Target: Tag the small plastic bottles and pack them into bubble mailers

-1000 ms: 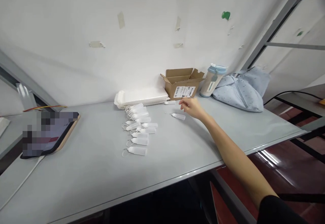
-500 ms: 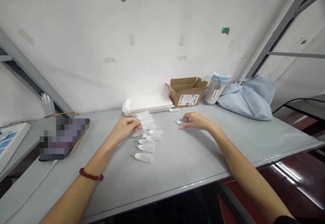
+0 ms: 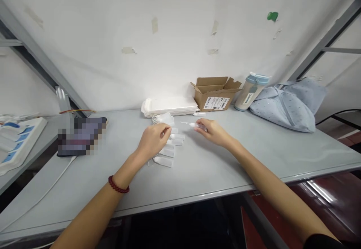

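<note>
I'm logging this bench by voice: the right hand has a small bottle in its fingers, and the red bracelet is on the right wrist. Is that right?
Not quite: the head view shows the red bracelet on the left wrist. The right hand does have a small bottle in its fingers.

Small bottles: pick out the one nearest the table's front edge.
The bottle lying lowest in the picture, its loop toward the left; all other visible ones are farther back.
</note>
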Motion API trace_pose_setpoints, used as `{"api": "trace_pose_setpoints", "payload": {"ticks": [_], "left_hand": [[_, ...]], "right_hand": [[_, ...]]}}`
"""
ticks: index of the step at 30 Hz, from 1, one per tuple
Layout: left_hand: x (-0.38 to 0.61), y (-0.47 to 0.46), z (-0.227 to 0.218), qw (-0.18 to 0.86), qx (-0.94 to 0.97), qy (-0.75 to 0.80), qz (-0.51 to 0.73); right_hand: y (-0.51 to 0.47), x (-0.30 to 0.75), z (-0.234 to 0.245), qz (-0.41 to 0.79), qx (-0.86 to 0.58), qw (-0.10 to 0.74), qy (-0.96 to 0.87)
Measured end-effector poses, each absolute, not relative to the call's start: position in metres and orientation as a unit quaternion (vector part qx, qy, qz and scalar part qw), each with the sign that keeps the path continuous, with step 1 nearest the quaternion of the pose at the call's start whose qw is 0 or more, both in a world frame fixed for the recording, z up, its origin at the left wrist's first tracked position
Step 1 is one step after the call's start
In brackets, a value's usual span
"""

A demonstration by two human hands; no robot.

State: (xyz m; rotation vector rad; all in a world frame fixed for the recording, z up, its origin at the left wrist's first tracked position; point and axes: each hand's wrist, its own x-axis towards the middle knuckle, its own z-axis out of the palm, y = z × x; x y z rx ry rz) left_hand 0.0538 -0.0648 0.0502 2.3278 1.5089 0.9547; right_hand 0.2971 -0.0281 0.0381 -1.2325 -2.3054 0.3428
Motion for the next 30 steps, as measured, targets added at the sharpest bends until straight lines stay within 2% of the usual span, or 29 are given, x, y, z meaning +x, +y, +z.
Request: {"api": "trace_pose_setpoints", "payload": {"ticks": [5,11,30], "left_hand": [[0.053,-0.064,0.053,0.181,0.767,0.502,0.357],[0.056,-0.067,0.058,0.281,0.744,0.494,0.352],[0.058,-0.067,0.051,0.218,0.756,0.494,0.371]], "right_hand": [[-0.041,0.279,0.034,0.134,-0.391,0.298,-0.86],[-0.046,0.275,0.03,0.131,-0.373,0.291,-0.871],[-0.041,0.279,0.027,0.089,-0.351,0.339,-0.868]]}}
